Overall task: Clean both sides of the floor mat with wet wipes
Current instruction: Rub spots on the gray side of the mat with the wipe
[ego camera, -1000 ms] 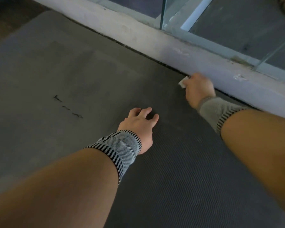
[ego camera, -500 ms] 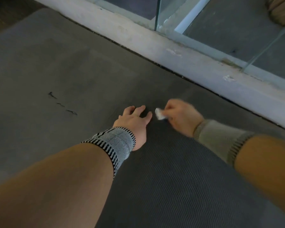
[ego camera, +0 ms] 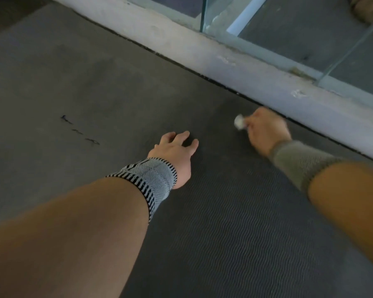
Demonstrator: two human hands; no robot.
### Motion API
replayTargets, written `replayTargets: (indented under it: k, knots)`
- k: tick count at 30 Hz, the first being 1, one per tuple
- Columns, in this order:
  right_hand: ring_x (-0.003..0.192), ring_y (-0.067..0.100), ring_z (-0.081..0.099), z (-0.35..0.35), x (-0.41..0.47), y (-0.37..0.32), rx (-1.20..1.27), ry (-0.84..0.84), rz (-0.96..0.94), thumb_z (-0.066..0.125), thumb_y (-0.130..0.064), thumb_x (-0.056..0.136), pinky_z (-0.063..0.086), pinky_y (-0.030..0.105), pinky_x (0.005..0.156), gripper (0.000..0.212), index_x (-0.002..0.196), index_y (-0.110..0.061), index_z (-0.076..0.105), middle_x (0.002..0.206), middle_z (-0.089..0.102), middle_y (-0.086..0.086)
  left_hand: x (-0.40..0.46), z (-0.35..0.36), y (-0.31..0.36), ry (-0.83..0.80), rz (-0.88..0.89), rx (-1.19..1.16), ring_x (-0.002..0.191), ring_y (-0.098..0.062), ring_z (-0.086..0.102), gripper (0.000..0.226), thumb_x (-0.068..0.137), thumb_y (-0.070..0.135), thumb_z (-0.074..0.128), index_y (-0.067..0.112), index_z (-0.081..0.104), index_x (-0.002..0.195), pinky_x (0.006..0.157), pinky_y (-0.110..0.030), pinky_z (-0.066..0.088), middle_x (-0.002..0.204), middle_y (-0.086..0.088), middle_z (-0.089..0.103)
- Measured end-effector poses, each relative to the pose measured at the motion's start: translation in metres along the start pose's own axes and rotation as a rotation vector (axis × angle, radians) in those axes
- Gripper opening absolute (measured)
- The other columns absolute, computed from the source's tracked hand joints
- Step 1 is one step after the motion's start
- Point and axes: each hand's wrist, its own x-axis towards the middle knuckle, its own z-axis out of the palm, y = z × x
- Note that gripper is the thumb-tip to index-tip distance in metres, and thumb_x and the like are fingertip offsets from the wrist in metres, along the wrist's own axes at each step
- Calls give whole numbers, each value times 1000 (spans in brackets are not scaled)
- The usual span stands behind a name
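Two hands on one floor mat (ego camera: 224, 233), right hand (ego camera: 265, 130) pinching one wet wipe (ego camera: 239, 122), left hand (ego camera: 174, 150) resting

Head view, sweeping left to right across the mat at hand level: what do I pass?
Dark scuff marks → left hand resting on the floor mat → white wet wipe → right hand gripping it → pale ledge.

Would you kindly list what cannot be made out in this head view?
- Right hand: motion-blurred; finger positions unclear.
- Wet wipe: mostly hidden inside that hand.
- Floor mat: underside hidden; near edge cut off by frame.
- Left hand: palm hidden against mat.
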Motion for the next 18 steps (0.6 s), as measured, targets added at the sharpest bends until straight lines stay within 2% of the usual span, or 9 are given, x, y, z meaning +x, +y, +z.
replayTargets:
  k: [2, 3, 5, 7, 9, 12, 14, 16, 18]
  knots:
    - [105, 37, 56, 2, 23, -4, -68, 37, 237, 47, -13, 94, 44, 35, 84, 29, 117, -11, 64, 119, 56, 19, -1, 1, -1, 17, 4, 21, 146, -20, -3, 75, 94, 22, 52, 44, 7, 150, 112, -46, 29, 157, 22, -7]
    - [105, 36, 56, 7, 24, -19, -34, 25, 218, 47, -13, 94, 43, 34, 83, 29, 116, -14, 65, 118, 57, 17, -1, 0, -2, 20, 10, 18, 146, -19, -3, 73, 95, 23, 51, 45, 8, 150, 111, -46, 29, 157, 22, -6]
    - [96, 32, 58, 19, 1, -60, 28, -33, -29, 50, -10, 91, 40, 30, 75, 26, 108, -17, 69, 106, 59, 12, -2, -5, -4, 22, 39, -12, 146, -19, 1, 67, 96, 31, 49, 46, 11, 150, 111, -45, 30, 158, 21, -2]
    - [86, 31, 56, 21, -32, -81, 116, -83, -249, 58, -5, 85, 42, 32, 70, 18, 98, -10, 69, 93, 57, 11, -3, -15, -12, 55, 66, 7, 146, -21, 11, 65, 94, 42, 52, 44, 18, 150, 113, -45, 29, 160, 16, 5]
    - [87, 35, 56, 13, -18, -70, 93, -101, -280, 59, -1, 82, 43, 34, 74, 19, 95, -10, 71, 93, 56, 14, -2, -22, -28, 71, -11, -1, 145, -24, 14, 75, 88, 57, 57, 40, 20, 151, 115, -46, 27, 160, 11, 6]
    - [104, 34, 56, 11, 50, -42, -66, -28, 15, 53, -6, 88, 47, 34, 89, 26, 108, -12, 68, 114, 56, 15, 2, -18, -41, 41, -107, -30, 147, -23, 4, 87, 82, 70, 54, 40, 13, 152, 117, -48, 22, 161, 10, 1]
    - [107, 32, 56, 11, 66, -49, -44, -5, 158, 51, -7, 90, 45, 34, 89, 26, 111, -9, 65, 119, 56, 16, 3, -17, -42, 44, -109, -26, 146, -22, 4, 88, 78, 72, 56, 44, 16, 151, 115, -49, 26, 160, 13, 4]
    - [100, 29, 58, 17, 45, -71, 41, -8, -3, 53, -10, 89, 43, 30, 82, 22, 104, -15, 68, 110, 58, 11, 6, -20, -41, 49, -108, -17, 145, -22, 5, 88, 76, 73, 58, 46, 19, 149, 111, -48, 30, 158, 14, 7]
    - [86, 22, 54, 20, 5, -87, 163, -130, -279, 54, -11, 88, 37, 26, 71, 19, 99, -17, 69, 99, 56, 8, 7, -22, -41, 46, -112, -35, 144, -22, 5, 87, 76, 73, 59, 46, 20, 149, 109, -47, 32, 157, 15, 7]
